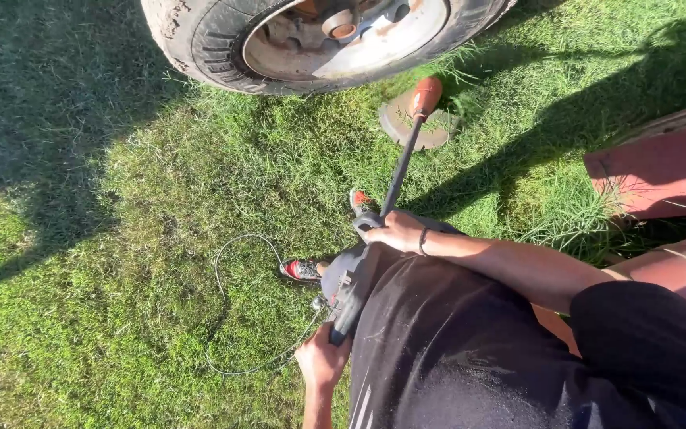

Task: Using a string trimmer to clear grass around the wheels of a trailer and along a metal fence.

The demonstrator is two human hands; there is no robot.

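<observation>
I hold a string trimmer over the grass. Its black shaft (400, 171) runs from my waist up to an orange motor head (425, 97) with a round grey guard (406, 125), which sits in the grass just below a vehicle tyre (208, 40). My right hand (395, 230) grips the front handle midway along the shaft. Low in the view, my left hand (321, 361) holds the rear grip (344, 306). A thin black cord (220, 295) loops from the rear grip across the grass to the left.
The tyre's muddy white wheel rim (359, 40) is at the top. A reddish metal body panel (660, 171) stands at the right edge. My red and black shoes (302, 271) stand on the grass. Long shadows fall across the lawn at left and upper right.
</observation>
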